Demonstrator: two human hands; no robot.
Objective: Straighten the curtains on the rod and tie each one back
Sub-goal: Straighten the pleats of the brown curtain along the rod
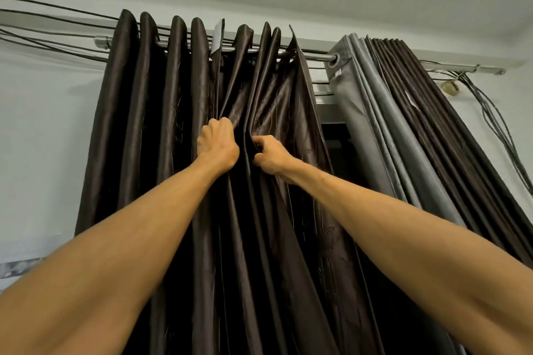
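A dark brown satin curtain (pixel 138 130) hangs in deep folds from a metal rod (pixel 317 56) near the ceiling. Both my arms reach up to it. My left hand (pixel 217 145) grips a fold at the curtain's middle, fingers curled into the cloth. My right hand (pixel 269 154) pinches the neighbouring fold just to the right. A second curtain (pixel 409 130) hangs bunched at the right end of the rod, its grey lining turned outward. No tie-back shows.
Several black cables (pixel 52 13) run along the wall behind the rod and hang down at the far right (pixel 501 130). A dark window gap (pixel 336 135) shows between the two curtains. Pale wall lies to the left.
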